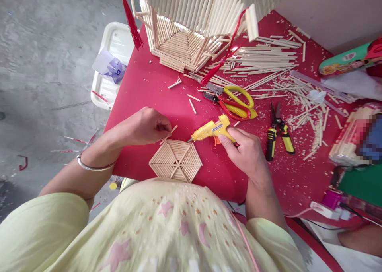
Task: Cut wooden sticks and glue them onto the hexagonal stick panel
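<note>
Pale-yellow shirt (167, 224), printed with pink stars: closest to the lens, its front overlapping the table's near edge as I see it remotely.

Hexagonal stick panel (178, 164): flat on the red table (140, 85), right against the shirt front, probably so both hands reach it without stretching.

Left hand (151, 127): over the panel's upper-left corner, thumb and fingertips pinching a short stick (171, 133) near its middle. Both ends are exposed, which I take to help in lining it up. Whether stick and panel touch, I cannot tell.

Right hand (246, 150): fingers wrapped round the grip of a yellow glue gun (211, 129), thumb along its side. Nozzle points left, beside the panel's upper-right corner, presumably to keep the tip near the edge.

Scissors (240, 93), yellow-handled, and red-handled cutters (232, 108): overlapping beyond the gun, restricting forward room there.

Black-and-yellow shears (271, 140): right of the right hand, apart from it.

Large stick structure (191, 9): far side, one red tassel (129, 19) hanging at its left.

Loose sticks (265, 59): heaped far right.

Room for moving: best ahead of the left hand, where I note only a few cut pieces; scantest at the near edge.
</note>
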Demonstrator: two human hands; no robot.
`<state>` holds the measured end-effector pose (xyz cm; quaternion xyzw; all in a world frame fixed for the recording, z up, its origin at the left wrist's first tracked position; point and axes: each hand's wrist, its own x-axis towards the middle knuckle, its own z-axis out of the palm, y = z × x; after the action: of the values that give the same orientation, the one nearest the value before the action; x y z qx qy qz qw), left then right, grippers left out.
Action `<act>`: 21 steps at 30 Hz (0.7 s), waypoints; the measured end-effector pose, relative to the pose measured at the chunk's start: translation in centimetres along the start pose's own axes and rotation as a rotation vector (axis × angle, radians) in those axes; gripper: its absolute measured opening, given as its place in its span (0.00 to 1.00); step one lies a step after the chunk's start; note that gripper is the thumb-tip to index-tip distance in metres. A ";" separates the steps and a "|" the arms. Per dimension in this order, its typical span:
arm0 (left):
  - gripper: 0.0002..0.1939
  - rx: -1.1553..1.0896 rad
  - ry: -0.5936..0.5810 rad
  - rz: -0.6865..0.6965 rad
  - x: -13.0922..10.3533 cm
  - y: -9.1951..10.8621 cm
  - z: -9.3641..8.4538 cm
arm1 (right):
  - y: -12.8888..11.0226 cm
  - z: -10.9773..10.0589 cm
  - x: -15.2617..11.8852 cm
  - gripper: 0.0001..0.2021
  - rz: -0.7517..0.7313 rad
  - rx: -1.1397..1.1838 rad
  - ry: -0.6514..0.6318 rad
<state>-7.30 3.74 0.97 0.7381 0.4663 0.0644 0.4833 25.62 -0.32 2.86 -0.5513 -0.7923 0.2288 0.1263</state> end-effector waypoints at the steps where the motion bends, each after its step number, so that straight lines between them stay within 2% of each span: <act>1: 0.11 0.000 0.000 0.000 0.0 0.0 0.0 | 0.0 0.0 0.0 0.14 -0.001 0.001 0.000; 21: 0.12 -0.006 -0.025 -0.022 0.0 0.3 -0.1 | -0.5 0.3 0.3 0.14 -0.003 0.019 0.003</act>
<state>-7.18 3.76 1.26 0.7322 0.4679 0.0513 0.4922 24.96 -0.25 2.81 -0.5492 -0.7908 0.2350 0.1332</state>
